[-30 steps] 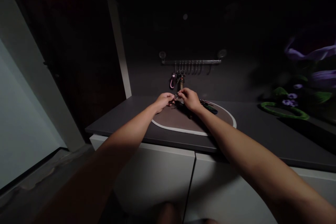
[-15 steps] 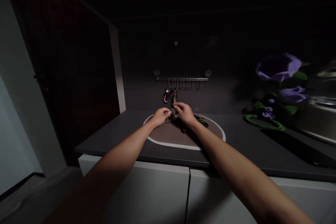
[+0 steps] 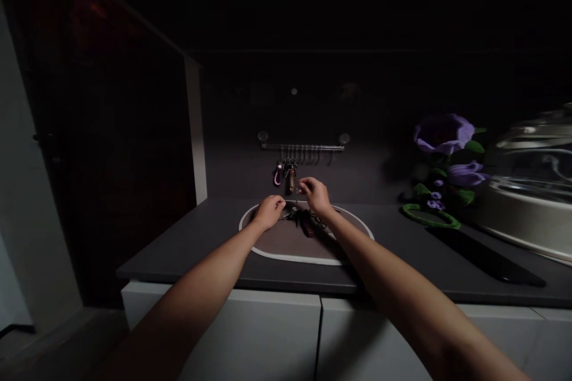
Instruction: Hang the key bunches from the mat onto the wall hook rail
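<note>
Both my arms reach over a dark countertop (image 3: 187, 244) to an oval brown mat with a white rim (image 3: 286, 256). My left hand (image 3: 268, 212) is curled with its fingertips at a bunch of keys (image 3: 300, 218) lying on the mat. My right hand (image 3: 315, 194) is raised a little above the bunch and pinches a thin ring or chain that runs down to the keys. On the wall behind, a rail of hooks (image 3: 304, 147) carries another key bunch with a pink strap (image 3: 285, 174) at its left end. The light is dim and the small parts are hard to make out.
A purple artificial flower with a green looped stem (image 3: 442, 161) lies at the right on the counter. A large metal pot with a glass lid (image 3: 527, 190) stands at the far right. White cabinet doors (image 3: 268, 339) are below. A dark wall and a white post (image 3: 195, 131) are at the left.
The view has tilted up and shifted, bringing the flower and pot into sight. My right hand has risen from the mat, drawing the ring upward; my left hand stays by the keys.
</note>
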Demonstrator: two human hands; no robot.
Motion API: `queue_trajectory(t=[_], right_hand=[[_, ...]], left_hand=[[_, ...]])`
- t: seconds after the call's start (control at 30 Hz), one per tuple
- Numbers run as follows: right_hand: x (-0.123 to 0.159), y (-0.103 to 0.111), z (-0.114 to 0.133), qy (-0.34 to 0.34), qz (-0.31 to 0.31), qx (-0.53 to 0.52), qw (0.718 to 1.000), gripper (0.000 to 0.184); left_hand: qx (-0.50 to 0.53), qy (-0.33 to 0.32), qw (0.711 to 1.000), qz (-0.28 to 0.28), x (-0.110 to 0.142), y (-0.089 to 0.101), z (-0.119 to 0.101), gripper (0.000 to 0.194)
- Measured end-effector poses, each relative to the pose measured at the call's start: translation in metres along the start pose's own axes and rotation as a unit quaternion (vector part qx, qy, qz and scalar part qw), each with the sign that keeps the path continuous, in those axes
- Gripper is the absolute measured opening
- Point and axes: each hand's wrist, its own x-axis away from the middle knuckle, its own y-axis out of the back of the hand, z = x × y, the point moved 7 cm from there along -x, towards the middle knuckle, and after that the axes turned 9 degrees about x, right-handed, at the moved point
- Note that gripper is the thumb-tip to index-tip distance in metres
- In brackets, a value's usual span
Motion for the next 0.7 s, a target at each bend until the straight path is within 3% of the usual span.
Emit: queue_trajectory(t=[0.17, 0.4, 0.7], right_hand=[[-0.031, 0.005, 0.003, 0.013, -0.016, 0.002, 1.0, 0.015], [-0.076, 0.013, 0.007, -0.03, -0.06, -0.06, 0.996, 0.013], [-0.099, 0.005, 0.004, -0.087, -0.091, -0.06, 0.99, 0.011]], left_hand=[[-0.003, 0.005, 1.0, 0.001, -0.002, -0.003, 0.005, 0.018], [-0.029, 0.007, 0.999, -0.011, -0.002, -0.002, 0.006, 0.019], [-0.037, 0.015, 0.999, -0.008, -0.003, -0.003, 0.009, 0.019]])
